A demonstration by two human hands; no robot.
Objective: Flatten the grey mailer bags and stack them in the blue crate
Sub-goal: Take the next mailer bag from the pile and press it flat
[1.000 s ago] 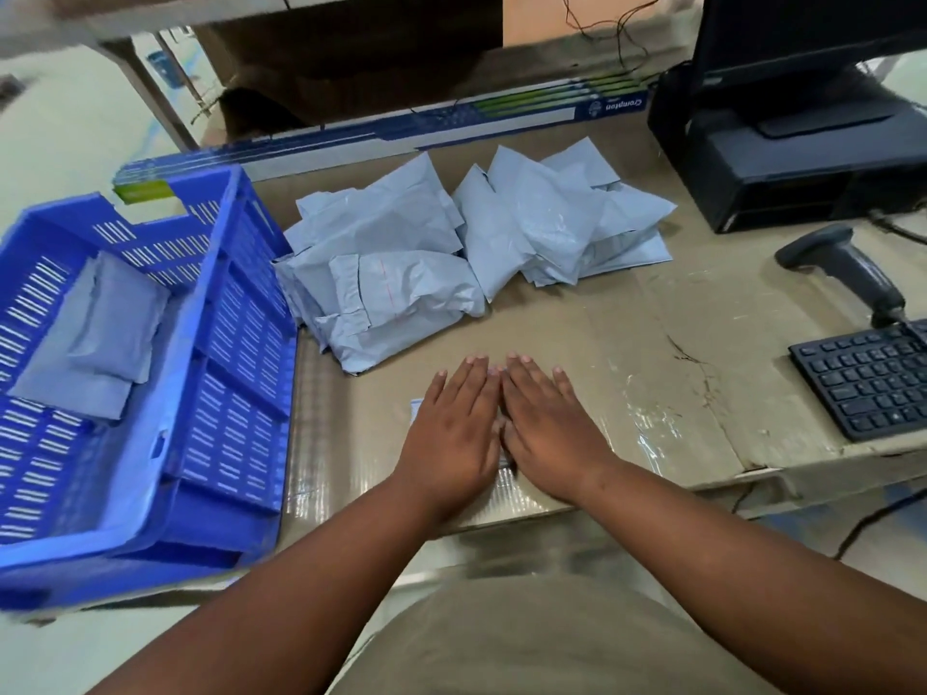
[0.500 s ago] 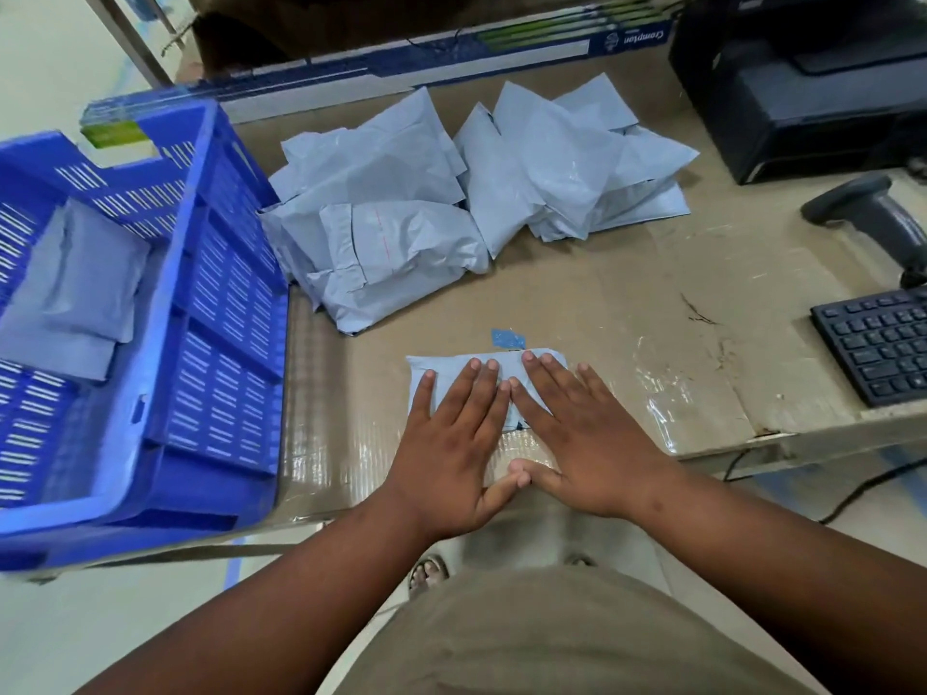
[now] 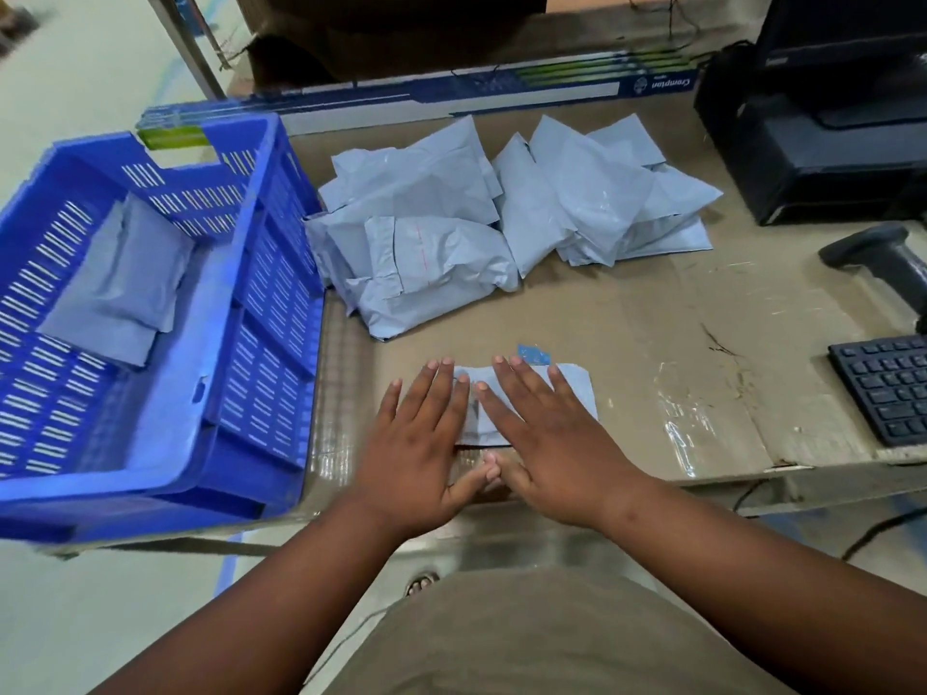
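Note:
A small grey mailer bag [image 3: 577, 391] lies flat near the table's front edge. My left hand [image 3: 421, 443] and my right hand [image 3: 552, 438] press down on it with flat palms and spread fingers, thumbs touching. A heap of crumpled grey mailer bags [image 3: 451, 243] sits behind them in the middle of the table. The blue crate [image 3: 261, 353] stands at the left, and a few flattened grey bags [image 3: 120, 288] lie stacked on its floor.
A black keyboard [image 3: 888, 388] and a barcode scanner [image 3: 883, 258] lie at the right edge. A black printer [image 3: 812, 143] stands at the back right. A long blue and white box [image 3: 451, 92] runs along the back. The cardboard tabletop [image 3: 677, 343] bears tape patches.
My hands have slid apart and toward me over the small bag, uncovering more of it. The camera view has shifted as well.

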